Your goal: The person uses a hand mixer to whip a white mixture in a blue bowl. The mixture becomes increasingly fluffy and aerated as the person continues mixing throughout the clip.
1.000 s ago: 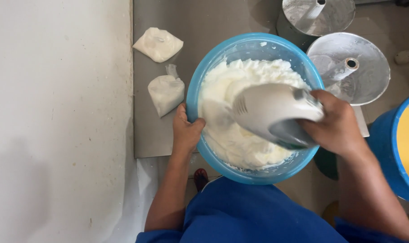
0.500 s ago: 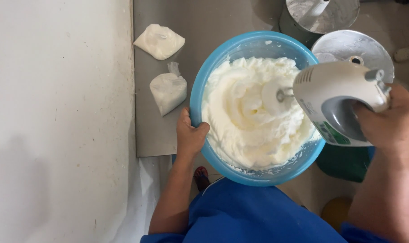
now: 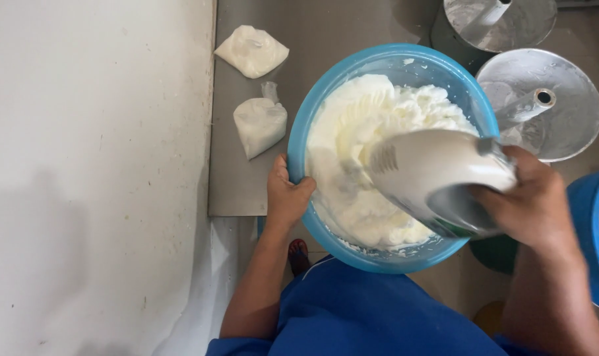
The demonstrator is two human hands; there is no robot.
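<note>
Head view: right hand (image 3: 534,204) is wrapped tight around the white hand mixer (image 3: 438,175), centre-right of frame, over the whipped white mix (image 3: 365,145) in the blue bowl (image 3: 313,118) — left hand (image 3: 286,194) clamps its left rim. Best to hold that rim firm and keep the beaters buried — less splatter.

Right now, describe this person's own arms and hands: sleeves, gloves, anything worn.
Both forearms are bare, with no sleeve reaching the wrists. The left hand and right hand wear no gloves; no rings, watch or bracelets show. A blue garment covers the body below, and its blue fabric starts near the elbows at the frame's bottom edge.
</note>
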